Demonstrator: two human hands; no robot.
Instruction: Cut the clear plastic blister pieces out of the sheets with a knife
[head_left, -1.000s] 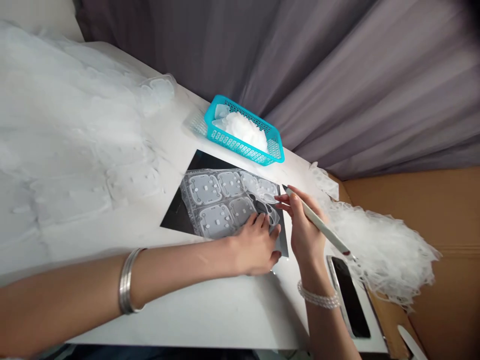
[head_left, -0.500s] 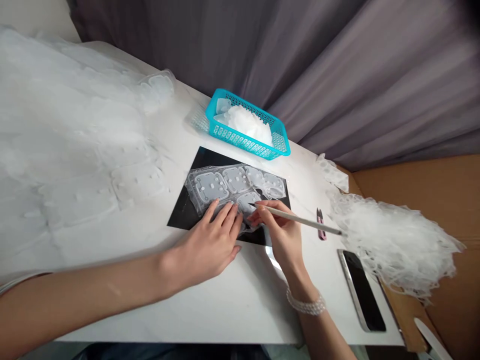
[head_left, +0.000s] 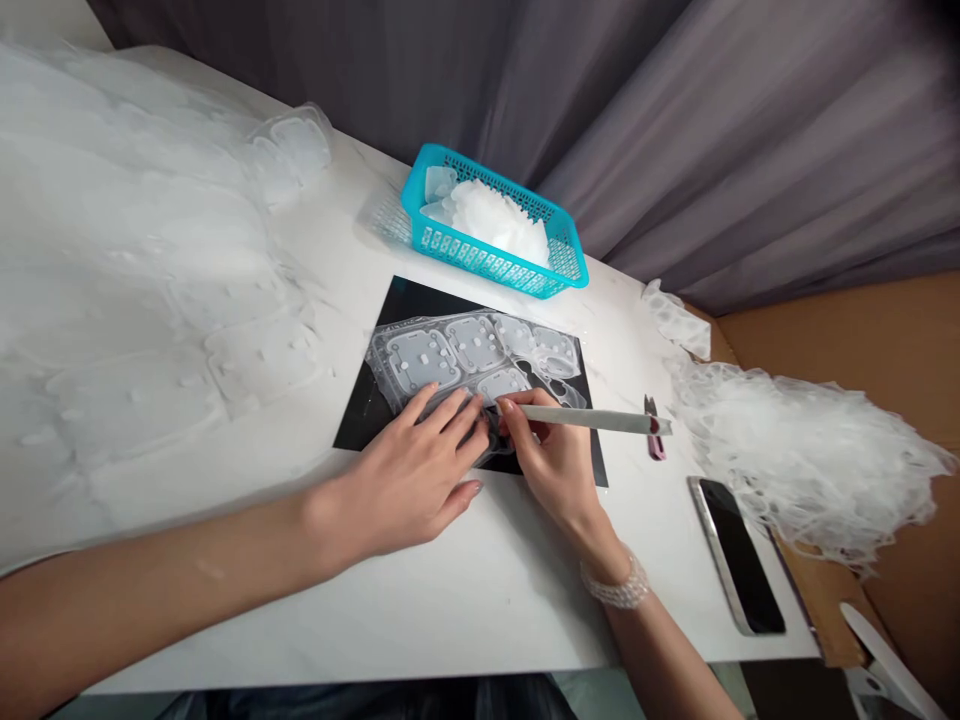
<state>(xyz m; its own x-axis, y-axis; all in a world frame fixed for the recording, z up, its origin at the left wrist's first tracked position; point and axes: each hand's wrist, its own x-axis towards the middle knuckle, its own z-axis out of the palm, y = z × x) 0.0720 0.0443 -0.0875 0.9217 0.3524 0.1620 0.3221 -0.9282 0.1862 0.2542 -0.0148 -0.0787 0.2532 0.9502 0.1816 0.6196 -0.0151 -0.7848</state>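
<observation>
A translucent moulded sheet (head_left: 422, 360) with rounded panels and small raised tabs lies on a black mat (head_left: 367, 405). My left hand (head_left: 424, 470) rests palm down on the sheet's near edge, fingers stretched and slightly spread. My right hand (head_left: 551, 455) is closed around slim grey tweezers (head_left: 589, 418), their back end pointing right. The tips are hidden by my fingers, close beside the left fingertips, near the sheet's lower edge. Dark gaps show at the sheet's right part, where the mat is visible through it.
Behind the mat stands a turquoise basket (head_left: 487, 262) with white translucent pieces. Stacked translucent sheets (head_left: 135, 250) cover the left side. To the right are pink-handled snips (head_left: 655, 440), a phone (head_left: 739, 560) and a heap of translucent scraps (head_left: 810, 450). A grey curtain (head_left: 600, 110) hangs behind.
My right hand has turned the tweezers, so their back end points more level to the right and shows its broad side. The left hand stays on the sheet. The view has shifted slightly.
</observation>
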